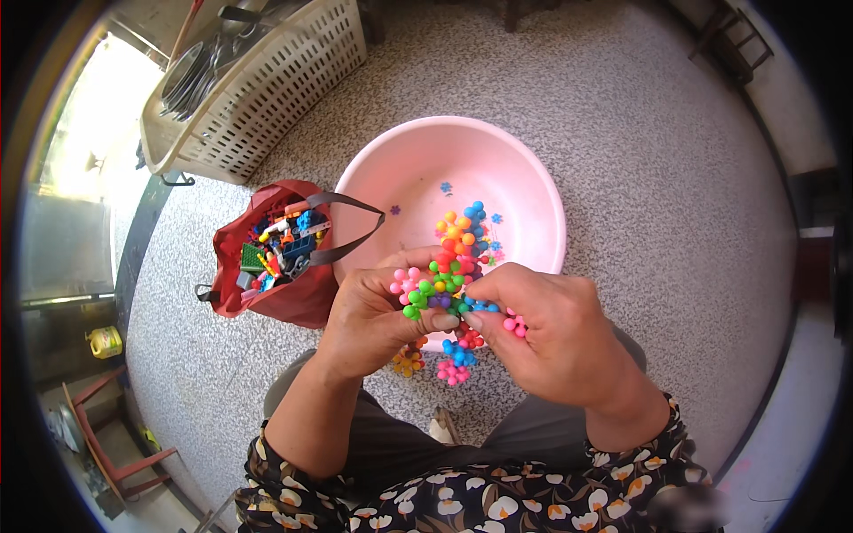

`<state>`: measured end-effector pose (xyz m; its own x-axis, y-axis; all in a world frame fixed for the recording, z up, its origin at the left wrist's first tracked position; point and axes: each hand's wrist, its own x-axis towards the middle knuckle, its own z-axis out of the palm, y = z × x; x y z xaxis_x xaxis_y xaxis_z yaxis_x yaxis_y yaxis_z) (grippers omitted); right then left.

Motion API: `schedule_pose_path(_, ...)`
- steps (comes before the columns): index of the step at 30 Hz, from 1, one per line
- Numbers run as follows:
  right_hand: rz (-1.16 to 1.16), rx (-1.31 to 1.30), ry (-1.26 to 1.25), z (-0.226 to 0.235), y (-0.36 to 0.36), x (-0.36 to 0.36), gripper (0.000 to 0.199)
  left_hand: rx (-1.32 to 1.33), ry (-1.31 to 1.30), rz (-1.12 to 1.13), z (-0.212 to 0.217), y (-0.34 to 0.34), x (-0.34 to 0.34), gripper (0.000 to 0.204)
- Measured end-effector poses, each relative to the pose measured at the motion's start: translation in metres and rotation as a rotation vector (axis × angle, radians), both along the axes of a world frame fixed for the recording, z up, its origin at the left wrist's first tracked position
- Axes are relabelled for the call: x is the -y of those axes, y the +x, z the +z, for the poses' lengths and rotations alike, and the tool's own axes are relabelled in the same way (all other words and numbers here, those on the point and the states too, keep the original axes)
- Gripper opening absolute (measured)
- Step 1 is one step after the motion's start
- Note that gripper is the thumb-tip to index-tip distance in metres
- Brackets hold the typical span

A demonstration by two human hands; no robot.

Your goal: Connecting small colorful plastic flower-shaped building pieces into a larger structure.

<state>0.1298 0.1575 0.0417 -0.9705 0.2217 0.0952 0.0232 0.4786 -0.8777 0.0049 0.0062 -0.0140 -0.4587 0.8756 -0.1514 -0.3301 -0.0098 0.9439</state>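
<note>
toy cluster [453, 266]: knobby plastic pieces over pink basin [533, 191] | light, stiff, joints likely pop apart; hold at centre | left hand [373, 315] fingers clamped on it | right hand [551, 324] fingers pinching it

Bead cluster [453, 266] multicoloured: blue, orange, red, green, pink, purple. Basin [533, 191] pale pink, bag [298, 302] red with grey straps, crate [267, 89] cream. Floor [640, 133] grey speckled; sleeves [498, 502] black floral.

Red bag [298, 298] of bricks, white basket [267, 98], yellow bottle [105, 342] on speckled floor [640, 151]
</note>
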Motion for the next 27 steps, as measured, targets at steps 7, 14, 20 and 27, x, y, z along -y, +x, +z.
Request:
schedule_pose_path(7, -0.046, -0.015, -0.007, -0.0006, -0.0011, 0.0016, 0.015, 0.121, 0.089, 0.013, -0.0013, 0.0006, -0.0006, 0.049)
schedule_pose_path(14, -0.005, -0.030, -0.002, -0.0029, -0.0020, 0.0015, 0.019, 0.181, 0.003, 0.027, 0.0022, 0.0011, 0.0008, 0.049)
schedule_pose_path(20, -0.071, -0.050, 0.038, -0.0060, -0.0046, 0.0062, 0.012, 0.184, 0.052, 0.069, -0.0019, 0.0025, -0.0007, 0.047)
schedule_pose_path(27, -0.052, 0.021, -0.012, -0.0059, -0.0048, 0.0033, 0.012, 0.206, 0.043, 0.077, -0.0020, 0.0037, -0.0005, 0.046)
